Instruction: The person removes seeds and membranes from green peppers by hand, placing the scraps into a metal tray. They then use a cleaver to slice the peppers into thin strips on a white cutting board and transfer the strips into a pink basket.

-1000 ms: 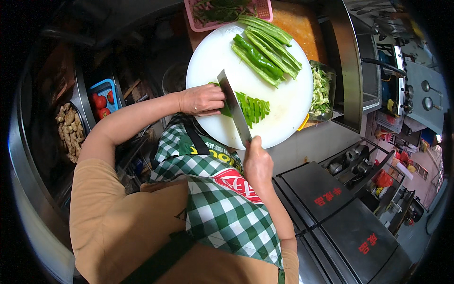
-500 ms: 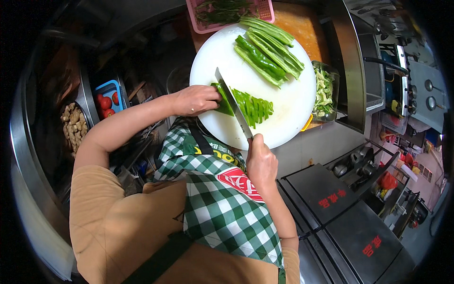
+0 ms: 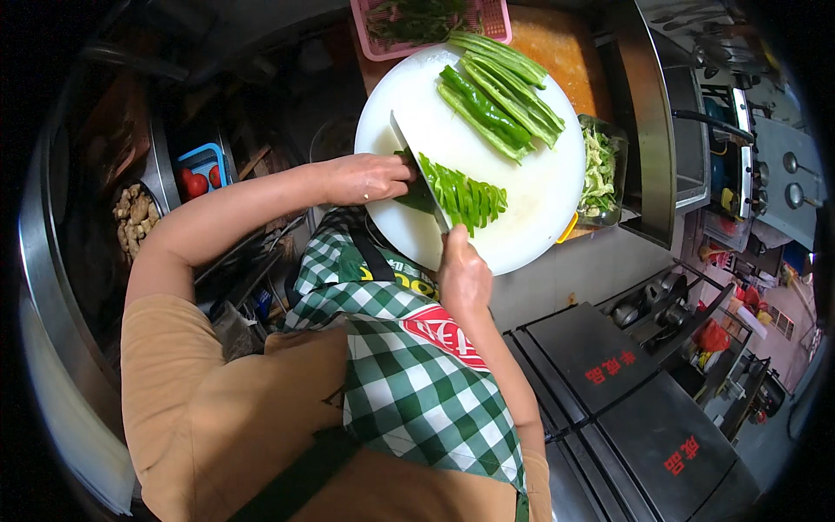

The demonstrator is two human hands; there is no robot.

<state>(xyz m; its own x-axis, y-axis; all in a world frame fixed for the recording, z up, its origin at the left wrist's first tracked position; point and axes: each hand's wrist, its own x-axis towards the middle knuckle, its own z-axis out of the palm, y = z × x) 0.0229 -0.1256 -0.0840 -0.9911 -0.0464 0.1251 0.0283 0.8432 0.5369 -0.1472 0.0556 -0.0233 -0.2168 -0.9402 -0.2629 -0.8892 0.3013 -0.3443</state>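
Observation:
On the round white cutting board, my left hand is closed with its fingertips on a piece of green pepper. My right hand is wrapped around the handle of a knife, whose blade stands along the right side of that piece, close to the left fingertips. Right of the blade, sliced green pepper lies in a fanned row. Several long pepper lengths rest on the board's far side. The blade hides part of the held piece.
Beyond the board sits a pink basket of dark greens. A tray of chopped pale-green vegetable is to the right. At left are a blue basket with tomatoes and a heap of ginger. A dark-topped cabinet stands at lower right.
My right hand and the knife have shifted left and slightly nearer to me. The blade now shows narrower and partly behind the slices. My left hand still presses the pepper piece.

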